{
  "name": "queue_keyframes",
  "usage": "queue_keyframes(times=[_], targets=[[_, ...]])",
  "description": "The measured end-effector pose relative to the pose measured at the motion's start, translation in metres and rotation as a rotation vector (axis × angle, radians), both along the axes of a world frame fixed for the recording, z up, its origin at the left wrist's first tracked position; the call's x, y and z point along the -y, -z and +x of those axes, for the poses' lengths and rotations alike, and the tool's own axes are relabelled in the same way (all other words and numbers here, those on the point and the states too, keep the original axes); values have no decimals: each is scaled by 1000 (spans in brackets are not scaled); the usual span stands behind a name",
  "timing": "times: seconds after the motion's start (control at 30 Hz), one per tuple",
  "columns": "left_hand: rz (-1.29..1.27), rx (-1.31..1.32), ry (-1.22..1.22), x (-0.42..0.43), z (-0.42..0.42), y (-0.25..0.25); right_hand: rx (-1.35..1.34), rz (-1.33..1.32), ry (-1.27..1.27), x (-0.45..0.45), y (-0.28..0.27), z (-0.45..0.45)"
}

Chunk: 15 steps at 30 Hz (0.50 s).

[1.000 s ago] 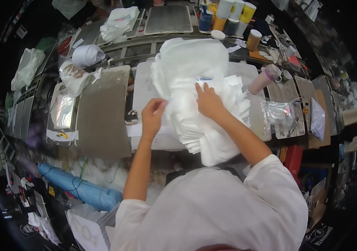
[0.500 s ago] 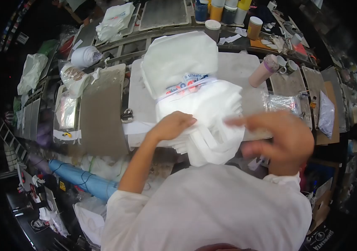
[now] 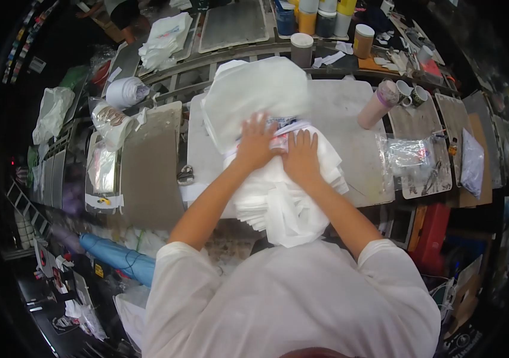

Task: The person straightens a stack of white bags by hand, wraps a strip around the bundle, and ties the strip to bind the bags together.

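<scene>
A stack of white printed bags (image 3: 260,89) lies on a pale board (image 3: 344,107) in front of me. The near part of the stack is folded over in layers, and a looped white handle (image 3: 284,215) hangs toward my body. Blue and red lettering shows partly between my hands. My left hand (image 3: 257,143) rests on the left side of the fold, fingers spread and slightly blurred. Beside it, my right hand (image 3: 301,154) lies flat on the folded bags with its fingers stretched out. Neither hand grips anything.
To the right stand a pink tumbler (image 3: 378,104) and patterned mugs (image 3: 418,95). Ink jars (image 3: 326,21) line the back. Scissors (image 3: 185,175) lie at the board's left edge, near a grey board (image 3: 150,161). A blue roll (image 3: 117,256) sits below left. Another person's legs (image 3: 126,18) show at the back.
Both hands have moved forward from the bags' near end and handles onto the printed fold. My right hand has come down from the right side and now lies flat beside the left.
</scene>
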<state>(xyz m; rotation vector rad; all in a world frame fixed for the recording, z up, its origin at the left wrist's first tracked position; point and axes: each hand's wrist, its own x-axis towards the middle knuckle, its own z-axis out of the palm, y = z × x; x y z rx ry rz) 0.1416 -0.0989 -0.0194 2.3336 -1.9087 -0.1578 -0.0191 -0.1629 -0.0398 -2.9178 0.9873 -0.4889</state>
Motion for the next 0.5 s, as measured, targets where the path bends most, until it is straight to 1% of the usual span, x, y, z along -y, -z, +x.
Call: queue_keyframes(times=[0.03, 0.07, 0.13, 0.23, 0.3, 0.37, 0.43, 0.5], targets=[[-118, -22, -28, -7, 14, 7, -38, 92, 1, -3, 3, -3], [-226, -52, -59, -16, 20, 17, -51, 121, 8, -11, 8, -9], [-185, -68, -40, -23, 25, 23, 18, 72, -5, -18, 10, -13], [-149, -65, -35, -23, 29, 20, -30, 123, 25, -24, 5, -9], [-173, -102, -25, -22, 28, 16, 16, 155, 21, -26, 5, -8], [-203, -102, -14, -21, 30, 11, 74, 147, 25, -5, 2, -5], [-237, -94, -3, -24, 32, 1, 135, 586, 31, 32, -3, 2], [-234, -120, -25, -39, 28, -6, 147, 698, 183, 78, -39, 9]])
